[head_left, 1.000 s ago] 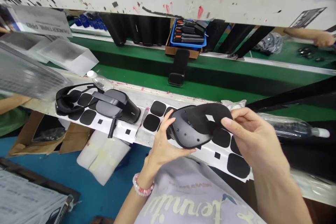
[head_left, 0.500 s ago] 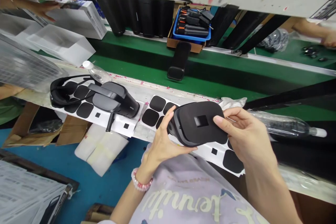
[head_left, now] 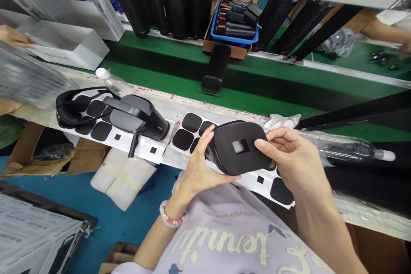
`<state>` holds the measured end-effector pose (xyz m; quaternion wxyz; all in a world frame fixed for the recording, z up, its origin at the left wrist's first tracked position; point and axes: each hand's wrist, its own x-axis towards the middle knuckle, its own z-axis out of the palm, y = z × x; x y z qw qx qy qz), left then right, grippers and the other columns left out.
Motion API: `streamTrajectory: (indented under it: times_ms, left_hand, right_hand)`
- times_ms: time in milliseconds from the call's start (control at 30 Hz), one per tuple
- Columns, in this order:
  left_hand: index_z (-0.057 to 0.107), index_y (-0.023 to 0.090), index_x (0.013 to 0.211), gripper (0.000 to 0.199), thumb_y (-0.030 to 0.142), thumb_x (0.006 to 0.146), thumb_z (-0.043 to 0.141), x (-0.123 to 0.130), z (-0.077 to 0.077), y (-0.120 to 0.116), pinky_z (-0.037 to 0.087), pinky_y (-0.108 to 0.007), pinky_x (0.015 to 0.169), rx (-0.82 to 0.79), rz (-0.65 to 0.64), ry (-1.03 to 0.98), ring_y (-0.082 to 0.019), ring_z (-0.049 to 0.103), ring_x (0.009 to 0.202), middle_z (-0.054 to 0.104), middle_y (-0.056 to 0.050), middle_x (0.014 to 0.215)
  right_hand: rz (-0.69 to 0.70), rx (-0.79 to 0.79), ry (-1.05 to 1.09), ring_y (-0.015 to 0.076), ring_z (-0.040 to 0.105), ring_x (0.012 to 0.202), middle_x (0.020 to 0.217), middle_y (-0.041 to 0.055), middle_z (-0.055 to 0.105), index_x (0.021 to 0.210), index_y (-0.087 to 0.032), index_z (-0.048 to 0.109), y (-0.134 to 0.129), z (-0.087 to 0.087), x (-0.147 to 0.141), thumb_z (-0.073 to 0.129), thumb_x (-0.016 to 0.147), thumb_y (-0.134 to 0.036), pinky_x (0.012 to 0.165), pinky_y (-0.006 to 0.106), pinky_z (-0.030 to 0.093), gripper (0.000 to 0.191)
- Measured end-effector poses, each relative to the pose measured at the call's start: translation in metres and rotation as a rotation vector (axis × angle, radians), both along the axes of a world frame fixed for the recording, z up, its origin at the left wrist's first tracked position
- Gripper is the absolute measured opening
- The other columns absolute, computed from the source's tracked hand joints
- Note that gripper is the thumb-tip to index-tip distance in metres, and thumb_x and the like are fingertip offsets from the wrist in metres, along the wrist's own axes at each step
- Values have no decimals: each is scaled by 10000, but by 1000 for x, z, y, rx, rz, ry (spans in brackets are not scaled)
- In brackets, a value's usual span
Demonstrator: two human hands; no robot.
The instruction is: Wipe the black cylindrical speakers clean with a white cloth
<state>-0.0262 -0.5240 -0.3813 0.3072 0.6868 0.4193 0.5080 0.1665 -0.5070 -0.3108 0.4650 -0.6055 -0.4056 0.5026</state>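
My left hand (head_left: 191, 173) is wrapped round a black housing (head_left: 212, 154), its flat rounded-square end turned up toward me. Across that end lies a thin black rounded-square pad (head_left: 221, 152) with a small square cutout, and a pale label shows through the hole. Between thumb and fingers, my right hand (head_left: 293, 160) pinches the pad's right edge. The pad overhangs the housing on the right; whether it is stuck down I cannot tell. Under my hands is a white sheet (head_left: 269, 184) of similar black pads.
Left of my hands, a black housing with a handle (head_left: 150, 120) lies on another pad sheet. Plastic bottles (head_left: 346, 147) are at the bench edge. Beyond, a black block (head_left: 216, 68) and a blue tray (head_left: 236, 38) occupy the green surface. Another person's hand (head_left: 14, 36) is by white boxes.
The pad has shifted slightly left and down over the housing's end, with the label now showing more in its cutout. My right hand moved left with it. The other person's hand dropped lower.
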Motion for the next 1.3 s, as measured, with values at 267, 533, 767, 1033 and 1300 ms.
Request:
streamTrajectory:
  times_ms: [267,533,767,1033,1300]
  left_hand:
    - [176,302,1470,1159,370,555,884,0,-1,0,481,-526,1001,12,-8,-1,-338,429,1346,344,-170,1511]
    - [154,306,1470,1159,382,566,875,-2,-4,3,469,-523,1010,29,-22,8,-339,410,1360,327,-176,1518]
    - [166,297,1471,1152,378,567,877,-1,-3,3,462,-523,1023,39,-20,-4,-337,411,1359,343,-176,1507]
    - [183,279,1476,1166,400,551,883,-1,-2,5,454,-543,1029,70,-16,-16,-344,409,1359,367,-189,1492]
    - [183,275,1474,1153,409,563,877,-1,-3,6,471,-521,1016,89,-11,-11,-335,421,1354,372,-191,1492]
  right_hand:
    - [9,24,-34,92,501,498,637,-22,559,722,-222,590,0,0,-2,828,660,-361,331,185,361,283]
    - [7,37,-46,98,508,501,628,-24,556,722,-227,599,-1,0,-3,827,665,-361,343,197,368,270]
    - [-3,20,-16,100,506,485,620,-22,567,720,-227,593,1,-1,-3,830,660,-364,340,203,370,280]
    - [-23,32,-3,96,508,486,613,-25,566,726,-221,601,2,-2,-5,843,637,-345,339,188,368,286]
    - [-22,27,4,90,495,481,604,-25,568,716,-225,608,1,-1,-5,842,641,-335,346,183,358,270]
